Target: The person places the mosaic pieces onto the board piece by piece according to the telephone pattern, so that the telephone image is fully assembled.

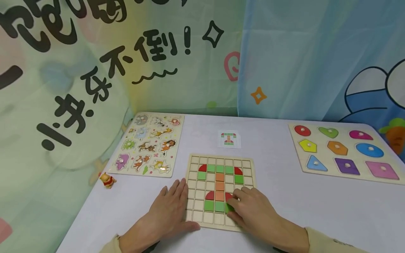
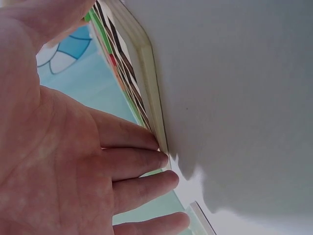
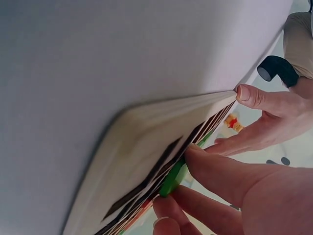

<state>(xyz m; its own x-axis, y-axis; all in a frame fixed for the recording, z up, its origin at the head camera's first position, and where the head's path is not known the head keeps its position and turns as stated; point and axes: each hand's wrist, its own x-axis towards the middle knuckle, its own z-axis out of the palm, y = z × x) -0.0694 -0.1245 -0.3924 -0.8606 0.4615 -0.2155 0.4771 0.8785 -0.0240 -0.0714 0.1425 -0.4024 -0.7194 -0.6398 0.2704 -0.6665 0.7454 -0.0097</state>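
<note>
A wooden grid board (image 1: pixel 198 215) lies on the white table, with red, green and orange pieces forming a T-like figure. At its lower right, my right hand (image 1: pixel 257 214) pinches a green square block (image 3: pixel 173 177) between thumb and fingers, right at the grid surface. Just above that block, a red rounded piece (image 1: pixel 228 196) is partly covered by the fingers. My left hand (image 1: pixel 167 211) is stretched along the board's left edge, straight fingertips against its side and thumb at the near corner. Orange squares (image 1: pixel 219 186) run down the middle column.
Behind the board lies a small pattern card (image 1: pixel 229 144) showing a similar coloured figure. An animal puzzle board (image 1: pixel 161 158) is at the back left, a bear figurine (image 1: pixel 107 180) near its corner. A shape puzzle board (image 1: pixel 321 147) lies to the right.
</note>
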